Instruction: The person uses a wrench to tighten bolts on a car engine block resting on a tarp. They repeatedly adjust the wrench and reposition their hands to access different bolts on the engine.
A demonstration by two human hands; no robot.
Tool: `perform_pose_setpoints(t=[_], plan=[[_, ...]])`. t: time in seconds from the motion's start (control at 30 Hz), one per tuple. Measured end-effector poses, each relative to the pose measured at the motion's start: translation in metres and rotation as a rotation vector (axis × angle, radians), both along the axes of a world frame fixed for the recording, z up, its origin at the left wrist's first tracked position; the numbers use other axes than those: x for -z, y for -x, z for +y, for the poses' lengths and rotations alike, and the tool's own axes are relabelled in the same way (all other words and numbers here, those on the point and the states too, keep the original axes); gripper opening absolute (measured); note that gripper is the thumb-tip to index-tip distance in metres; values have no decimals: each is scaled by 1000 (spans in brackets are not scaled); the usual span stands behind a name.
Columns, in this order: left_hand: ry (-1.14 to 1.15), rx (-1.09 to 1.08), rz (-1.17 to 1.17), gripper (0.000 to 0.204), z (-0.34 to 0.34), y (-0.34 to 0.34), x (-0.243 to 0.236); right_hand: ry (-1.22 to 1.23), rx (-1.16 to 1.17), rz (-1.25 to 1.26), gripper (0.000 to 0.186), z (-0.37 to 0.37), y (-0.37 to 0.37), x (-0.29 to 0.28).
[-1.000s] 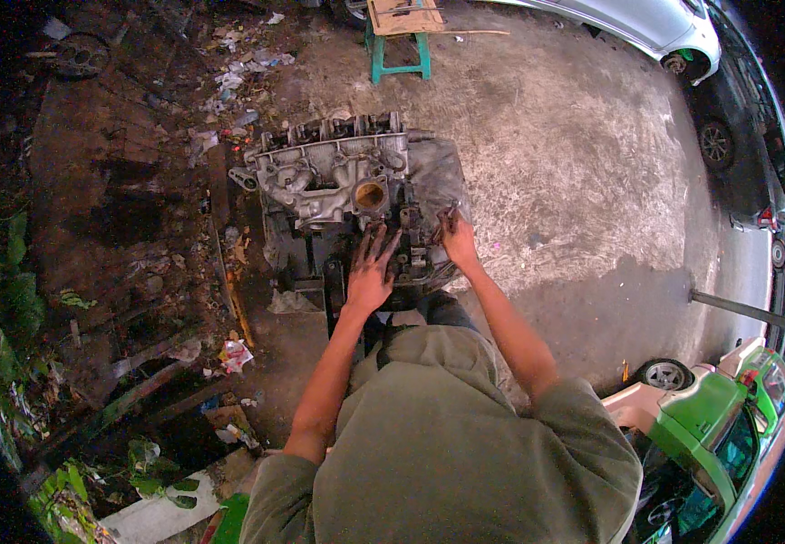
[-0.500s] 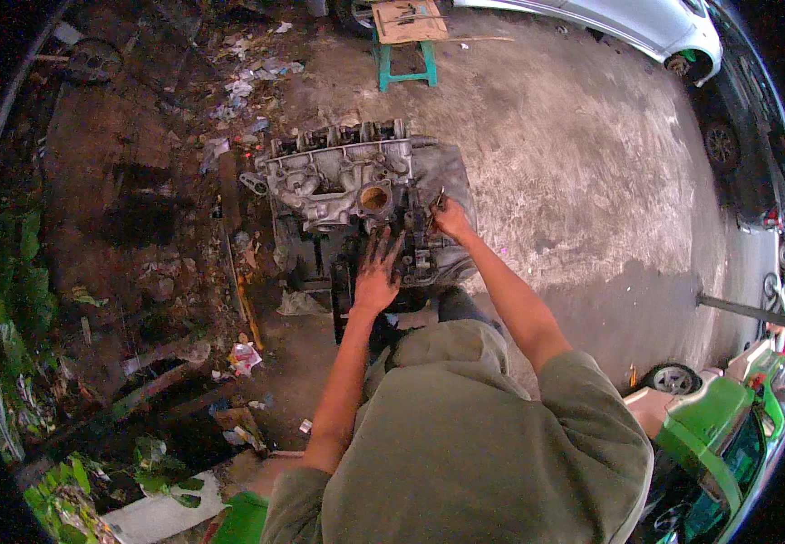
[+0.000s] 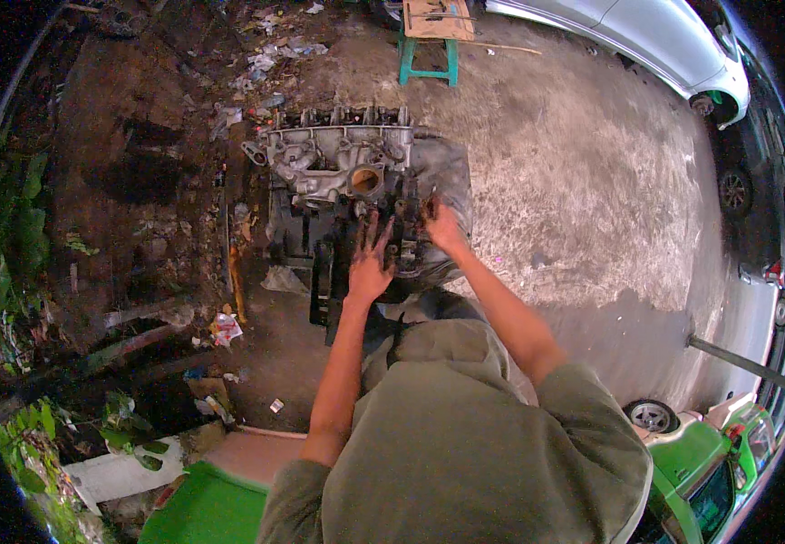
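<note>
Concrete ground (image 3: 583,190) is being lit unevenly. Spread fingers of the left hand (image 3: 372,270) are being held at dark parts of the engine (image 3: 338,186) straight ahead; those of the right hand (image 3: 447,228) are being held curled just to the right, though whatever is being pinched cannot be told. Close handwork on the engine's near side is seemingly being done, and a steady grip is probably being called for next. Beyond, a board (image 3: 438,22) is being supported by a green stool (image 3: 452,63).
</note>
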State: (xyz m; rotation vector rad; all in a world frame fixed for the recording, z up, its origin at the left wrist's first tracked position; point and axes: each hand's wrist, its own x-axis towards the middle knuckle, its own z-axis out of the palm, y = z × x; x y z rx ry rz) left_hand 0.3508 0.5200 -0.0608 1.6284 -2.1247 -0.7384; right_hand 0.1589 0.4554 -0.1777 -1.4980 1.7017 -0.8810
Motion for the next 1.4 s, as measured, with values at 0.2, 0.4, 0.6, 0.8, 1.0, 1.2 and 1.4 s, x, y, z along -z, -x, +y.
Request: perform_pose_setpoints(t=[0.2, 0.4, 0.6, 0.8, 1.0, 1.2, 1.4], plan=[[15, -45, -56, 83, 1, 5, 2, 344, -149, 23, 28, 53, -7, -21], [75, -26, -48, 79, 2, 4, 5, -95, -135, 135, 33, 69, 23, -3], [134, -35, -13, 81, 5, 8, -1, -53, 53, -339, 29, 37, 26, 51], [147, -81, -119, 81, 21, 19, -4, -9, -39, -392, 25, -9, 24, 115], [107, -56, -34, 80, 29, 16, 8, -286, 19, -602, 32, -25, 27, 69], [-21, -42, -56, 82, 31, 18, 9, -388, -205, -863, 29, -31, 34, 47], [121, -59, 15, 70, 25, 19, 10, -205, -220, -435, 18, -45, 31, 109]])
